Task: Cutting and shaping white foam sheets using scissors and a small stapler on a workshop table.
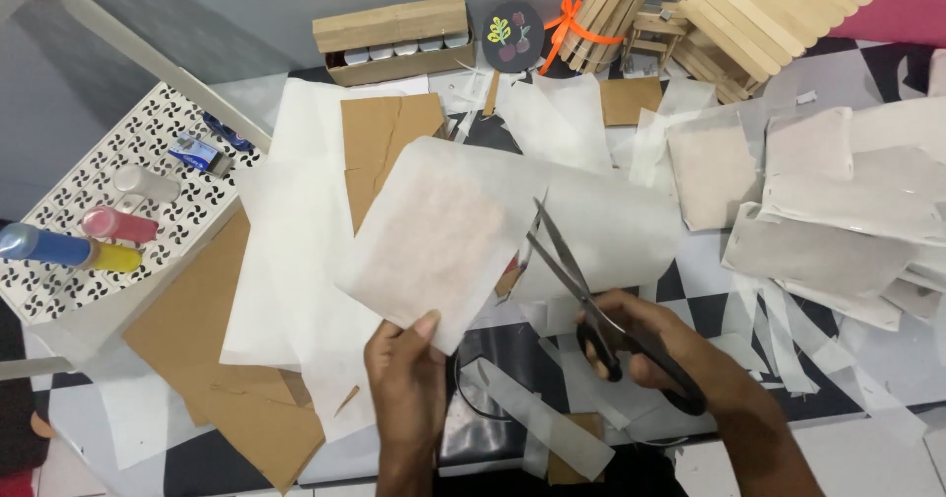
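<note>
The translucent paper sheet (443,236) is held up over the middle of the cluttered table, a pinkish rectangle showing faintly through it. The left hand (406,374) pinches its near corner, thumb on top and fingers underneath, closed firmly on the paper. The right hand (655,344) has its fingers through the black loops of the scissors (591,305), gripping them with the blades parted in a narrow V — their tips reach the right edge of the sheet, where it meets a wider piece of the same thin paper (601,226) lying behind.

By the look of it, the step in hand is cutting along the right side of the sheet, close to the pink patch inside; the cut appears just begun or about to begin. The next move seems to call for keeping the paper taut with the left hand and steering the blades straight along the patch's edge, since such thin paper may buckle or tear.

Around the hands lie white offcut strips (537,418) near, brown cardboard pieces (212,344) to the left, a patterned tray (108,172) with paint tubes further left, finished paper packets (823,206) on the right, and wooden stick constructions (734,14) at the far side.
</note>
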